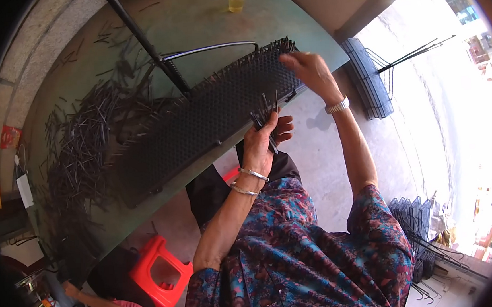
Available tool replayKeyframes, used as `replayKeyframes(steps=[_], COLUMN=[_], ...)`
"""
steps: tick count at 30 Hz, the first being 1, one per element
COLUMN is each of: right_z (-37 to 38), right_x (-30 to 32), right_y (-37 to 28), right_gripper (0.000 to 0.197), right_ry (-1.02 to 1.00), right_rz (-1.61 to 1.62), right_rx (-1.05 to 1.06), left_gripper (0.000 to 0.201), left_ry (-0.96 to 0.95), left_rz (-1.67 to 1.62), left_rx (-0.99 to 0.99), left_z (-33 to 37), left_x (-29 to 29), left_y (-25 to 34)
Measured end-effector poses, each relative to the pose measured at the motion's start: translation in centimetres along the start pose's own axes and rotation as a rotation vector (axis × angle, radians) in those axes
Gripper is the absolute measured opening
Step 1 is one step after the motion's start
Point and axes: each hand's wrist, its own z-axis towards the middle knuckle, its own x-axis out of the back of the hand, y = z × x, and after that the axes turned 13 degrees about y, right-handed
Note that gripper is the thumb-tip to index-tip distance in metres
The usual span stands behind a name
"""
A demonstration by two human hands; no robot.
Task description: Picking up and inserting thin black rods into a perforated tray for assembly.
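My left hand [263, 135], wearing two bangles at the wrist, is closed around a bundle of short dark sticks [267, 109]. They stick out past its thumb, below the near edge of a long black rack [198, 120] with a mesh-like surface. My right hand [313, 74], with a metal watch band, is at the rack's right end. Its fingers look drawn together there; anything between them is hidden. Many short dark sticks [284, 45] stand along the rack's far edge. A metal pole [144, 41] with a coiled spring and a bent bar rises behind the rack.
A big heap of loose dark sticks [83, 145] covers the left of the green table [202, 19]. A glass of yellow liquid [236, 2] stands at the back. Below are a red stool [162, 273] and another person's arm [99, 303]. Wire racks [369, 79] stand at right.
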Motion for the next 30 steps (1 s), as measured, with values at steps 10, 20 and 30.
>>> replayKeyframes(steps=[10,20,30], right_z=[-4.0,0.1,2.7], right_x=[1.0,2.6,0.2], right_y=[-1.5,0.0,2.6], right_gripper=[0.016,0.008,0.009], right_ry=[-0.415,0.460,0.525], right_rz=[0.478,0.178,0.099], right_rx=[-0.208,0.049,0.143], left_gripper=[0.025,0.033,0.024], left_ry=[-0.008,-0.011,0.025], left_rz=[0.007,-0.003,-0.136], left_rx=[-0.001,0.089,0.055], left_z=[0.3,1.2,1.9], left_x=[-0.5,0.1,0.8], left_y=[0.0,0.0,-1.4])
